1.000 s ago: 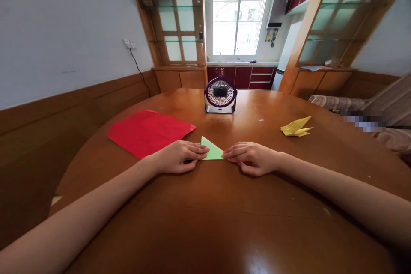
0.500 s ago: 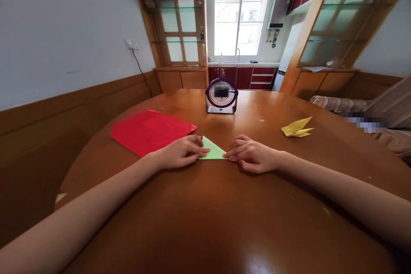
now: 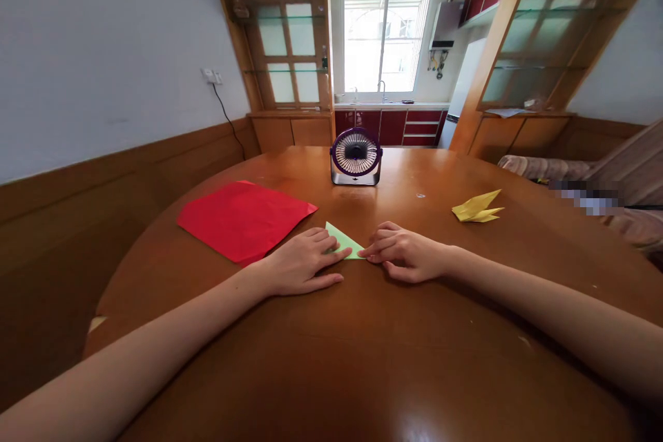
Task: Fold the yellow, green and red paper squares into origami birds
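Left hand [image 3: 300, 264] lay flat, fingers spread, pressing the green folded paper [image 3: 344, 243] to the wooden table [image 3: 362, 345]; right hand [image 3: 407, 253] pinched its right corner. Beyond — red paper sheet [image 3: 243, 217] at left, yellow folded figure [image 3: 476, 207] at right — stood a small fan [image 3: 356, 156].
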The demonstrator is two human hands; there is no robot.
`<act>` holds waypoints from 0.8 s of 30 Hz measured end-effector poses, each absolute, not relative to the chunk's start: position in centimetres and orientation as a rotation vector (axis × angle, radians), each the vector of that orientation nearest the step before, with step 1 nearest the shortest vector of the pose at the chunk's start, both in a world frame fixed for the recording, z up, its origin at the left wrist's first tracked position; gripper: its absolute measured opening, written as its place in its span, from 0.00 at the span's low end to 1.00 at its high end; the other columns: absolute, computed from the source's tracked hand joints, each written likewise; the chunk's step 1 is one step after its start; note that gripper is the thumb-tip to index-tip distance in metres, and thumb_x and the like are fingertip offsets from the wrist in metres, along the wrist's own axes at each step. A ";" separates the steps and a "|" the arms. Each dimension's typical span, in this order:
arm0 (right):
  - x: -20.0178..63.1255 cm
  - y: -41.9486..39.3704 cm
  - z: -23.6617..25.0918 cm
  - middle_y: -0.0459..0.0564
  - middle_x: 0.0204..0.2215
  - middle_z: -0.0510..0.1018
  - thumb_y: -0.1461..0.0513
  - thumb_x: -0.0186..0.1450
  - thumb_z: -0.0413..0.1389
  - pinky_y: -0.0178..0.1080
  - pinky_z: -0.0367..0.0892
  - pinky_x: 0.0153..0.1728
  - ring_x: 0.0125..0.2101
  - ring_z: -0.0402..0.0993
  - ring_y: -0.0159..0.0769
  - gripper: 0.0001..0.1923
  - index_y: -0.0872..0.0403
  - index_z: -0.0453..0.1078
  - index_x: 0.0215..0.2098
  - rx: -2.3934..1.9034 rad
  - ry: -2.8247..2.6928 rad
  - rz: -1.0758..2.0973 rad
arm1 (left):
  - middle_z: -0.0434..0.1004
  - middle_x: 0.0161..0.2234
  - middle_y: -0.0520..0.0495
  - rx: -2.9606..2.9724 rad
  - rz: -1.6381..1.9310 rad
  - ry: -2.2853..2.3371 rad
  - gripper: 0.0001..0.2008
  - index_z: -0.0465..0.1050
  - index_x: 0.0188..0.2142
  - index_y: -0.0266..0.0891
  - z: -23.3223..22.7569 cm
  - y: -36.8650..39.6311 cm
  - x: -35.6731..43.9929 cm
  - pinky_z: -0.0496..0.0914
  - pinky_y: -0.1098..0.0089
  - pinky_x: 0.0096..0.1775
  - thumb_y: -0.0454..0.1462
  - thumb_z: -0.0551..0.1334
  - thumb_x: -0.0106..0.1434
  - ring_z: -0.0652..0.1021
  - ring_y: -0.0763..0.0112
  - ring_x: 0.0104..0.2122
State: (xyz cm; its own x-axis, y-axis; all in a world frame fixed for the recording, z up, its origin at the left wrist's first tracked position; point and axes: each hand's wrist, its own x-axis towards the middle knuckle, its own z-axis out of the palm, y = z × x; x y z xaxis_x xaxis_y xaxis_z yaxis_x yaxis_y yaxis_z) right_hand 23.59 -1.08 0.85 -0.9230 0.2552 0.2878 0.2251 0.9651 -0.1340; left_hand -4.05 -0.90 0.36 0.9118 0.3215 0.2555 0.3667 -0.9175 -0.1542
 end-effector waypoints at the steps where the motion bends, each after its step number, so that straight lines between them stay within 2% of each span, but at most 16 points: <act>1: 23.6 -1.1 0.8 0.53 0.47 0.79 0.69 0.59 0.48 0.48 0.59 0.52 0.45 0.69 0.40 0.16 0.56 0.74 0.41 -0.346 -2.807 0.136 | 0.72 0.39 0.41 -2.869 -0.329 -0.540 0.24 0.66 0.58 0.40 0.3 -1.0 -4.1 0.66 0.58 0.48 0.49 0.49 0.70 0.72 0.60 0.39; 9: 23.6 -1.3 0.8 0.55 0.48 0.78 0.69 0.60 0.49 0.48 0.62 0.50 0.44 0.68 0.41 0.15 0.56 0.74 0.41 -0.343 -2.787 0.096 | 0.72 0.49 0.37 -2.920 -0.307 -0.506 0.23 0.65 0.59 0.36 0.2 -1.1 -4.1 0.66 0.59 0.49 0.47 0.49 0.71 0.73 0.56 0.46; 20: 23.8 -1.1 0.2 0.54 0.47 0.78 0.69 0.62 0.49 0.49 0.62 0.50 0.45 0.67 0.42 0.14 0.57 0.74 0.41 -0.334 -2.753 0.033 | 0.74 0.45 0.39 -2.871 -0.307 -0.505 0.21 0.69 0.56 0.39 0.1 -1.3 -3.9 0.69 0.60 0.45 0.46 0.49 0.71 0.74 0.60 0.40; 24: 23.7 -0.9 0.2 0.55 0.45 0.79 0.69 0.60 0.49 0.49 0.62 0.50 0.44 0.68 0.42 0.15 0.57 0.74 0.41 -0.334 -2.747 0.064 | 0.71 0.52 0.38 -2.938 -0.371 -0.497 0.19 0.69 0.55 0.37 -0.1 -1.3 -3.9 0.67 0.59 0.51 0.42 0.50 0.71 0.73 0.58 0.49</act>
